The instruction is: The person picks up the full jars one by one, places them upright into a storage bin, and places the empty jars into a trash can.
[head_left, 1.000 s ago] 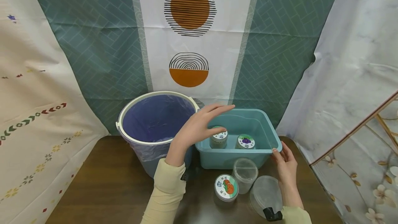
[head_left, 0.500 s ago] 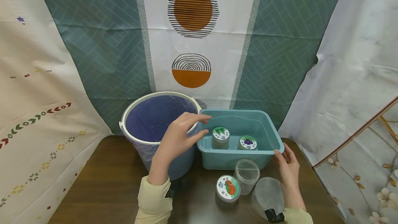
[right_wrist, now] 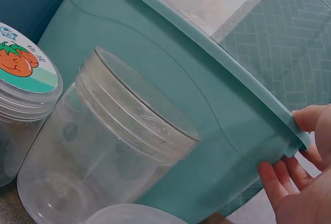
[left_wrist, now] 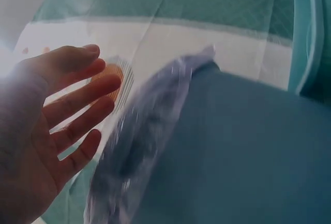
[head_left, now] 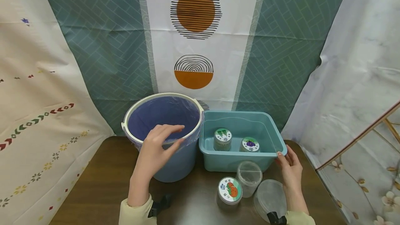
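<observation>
Since a second ago the left hand (head_left: 156,148) has drawn back out of the teal tub (head_left: 218,160) in the middle right of the head view and crossed leftward to the blue bucket (head_left: 175,167) at the centre, while the right hand (head_left: 289,166) has kept its place at the tub's lower right corner. Taking things by size: the table (head_left: 100,183) fills the bottom of the frame; the bucket, lined with a clear bag (left_wrist: 150,131), stands just left of the tub and touches or nearly touches it; the tub holds a green-lidded jar (head_left: 222,139) and a purple-lidded jar (head_left: 250,144) side by side. In front of the tub, lower middle, stand an empty clear jar (head_left: 249,178), a jar with an orange-fruit lid (head_left: 229,190) and a loose clear lid (head_left: 270,199). The left hand hangs open, fingers spread and lightly bent over the bucket's near rim, holding nothing; whether it touches the rim I cannot tell. The right hand's fingers (right_wrist: 279,180) curl under the tub's rim (right_wrist: 248,92) with the thumb on top, gripping it. To my eye, the steadying grip wants keeping firm and low so the tub does not slide against the bucket.
</observation>
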